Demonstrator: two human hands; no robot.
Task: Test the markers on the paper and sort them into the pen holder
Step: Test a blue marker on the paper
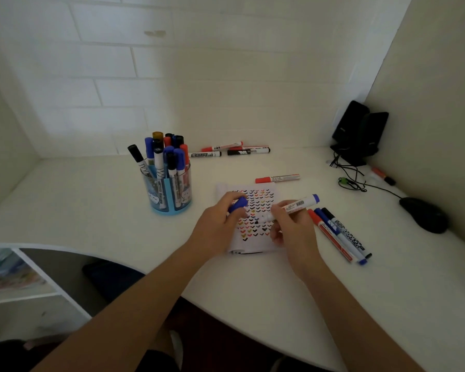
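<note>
Pinched a blue cap (238, 205) in the left hand (218, 224); gripped the uncapped marker (298, 205) mid-barrel in the right hand (290, 226), tip down over the paper (255, 196) of small check marks. Judged it light, stiff and smooth, best held nearer the tip. Made out a barcode label, no readable wording. Noted three spare markers (338, 237) just right of the paper and the crowded pen holder (169, 194) further left.

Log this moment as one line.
step: testing blue marker | left hand: holds blue cap | right hand: holds marker, tip at paper | pen holder: left of paper
</note>
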